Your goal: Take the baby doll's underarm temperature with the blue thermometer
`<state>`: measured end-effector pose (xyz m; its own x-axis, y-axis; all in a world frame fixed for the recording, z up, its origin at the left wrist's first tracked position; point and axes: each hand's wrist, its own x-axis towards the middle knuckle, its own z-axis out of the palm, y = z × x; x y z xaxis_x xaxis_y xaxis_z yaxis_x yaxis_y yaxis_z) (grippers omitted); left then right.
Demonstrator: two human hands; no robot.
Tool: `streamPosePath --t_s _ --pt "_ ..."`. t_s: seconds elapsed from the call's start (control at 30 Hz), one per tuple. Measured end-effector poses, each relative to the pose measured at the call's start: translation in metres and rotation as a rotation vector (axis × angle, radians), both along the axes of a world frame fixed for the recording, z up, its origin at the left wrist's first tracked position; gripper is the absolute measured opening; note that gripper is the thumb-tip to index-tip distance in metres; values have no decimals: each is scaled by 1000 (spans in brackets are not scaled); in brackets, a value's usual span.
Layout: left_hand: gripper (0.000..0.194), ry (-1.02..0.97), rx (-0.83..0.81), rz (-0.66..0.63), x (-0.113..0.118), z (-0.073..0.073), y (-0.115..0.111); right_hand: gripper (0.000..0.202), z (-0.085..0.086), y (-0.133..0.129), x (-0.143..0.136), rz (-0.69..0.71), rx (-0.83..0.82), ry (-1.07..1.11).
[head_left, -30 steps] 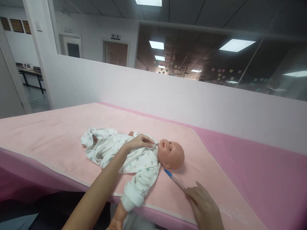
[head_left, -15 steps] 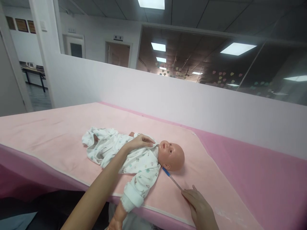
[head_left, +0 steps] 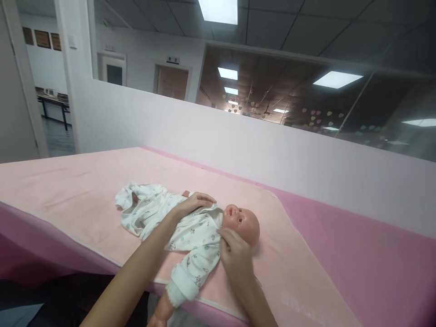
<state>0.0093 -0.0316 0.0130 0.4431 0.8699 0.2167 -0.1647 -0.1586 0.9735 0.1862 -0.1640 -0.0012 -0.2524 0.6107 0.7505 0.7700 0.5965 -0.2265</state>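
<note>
A baby doll (head_left: pixel 245 222) lies on its back, its bald head to the right and its mouth open. It wears a white patterned outfit (head_left: pixel 197 231). My left hand (head_left: pixel 197 203) rests on the doll's chest, fingers together near the collar; what they hold, if anything, is hidden. My right hand (head_left: pixel 235 250) is at the near side of the doll's neck, its fingertips pinched at the collar edge of the outfit. The blue-tipped stick is mostly hidden behind my right hand and wrist.
A light pink blanket (head_left: pixel 85 177) covers the padded pink table (head_left: pixel 347 227). Behind it stands a white half wall (head_left: pixel 238 141) with glass above. One doll arm (head_left: pixel 161 311) hangs over the near edge.
My right hand has let go of the thin blue-tipped stick and moved left and up to the doll's collar. My left hand stays on the chest. The camera view has tilted slightly.
</note>
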Motion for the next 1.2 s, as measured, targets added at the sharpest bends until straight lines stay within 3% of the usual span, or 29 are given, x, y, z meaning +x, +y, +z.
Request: streamPosePath --t_s 0.1,0.23,0.33,0.5,0.73,1.1,1.2 --pt "19 -92 -83 -19 0 -1 1 32 -2 34 -38 -26 -30 -46" --pt "16 -115 -120 -18 0 -1 0 31 -19 53 -55 -113 -35 -14" --pt "15 -108 -91 -12 0 -1 -1 30 -26 50 -52 -99 -40 125" --pt "10 -68 -38 -19 -1 -1 -3 23 -23 43 -49 -38 -75 328" --pt "10 85 97 -160 -4 3 -9 15 -24 45 -50 123 -63 574" --pt "17 159 111 -187 -6 -2 -1 12 -24 45 -50 94 -112 663" --pt "20 167 116 -245 -10 0 -1 13 -25 45 -50 89 -123 668"
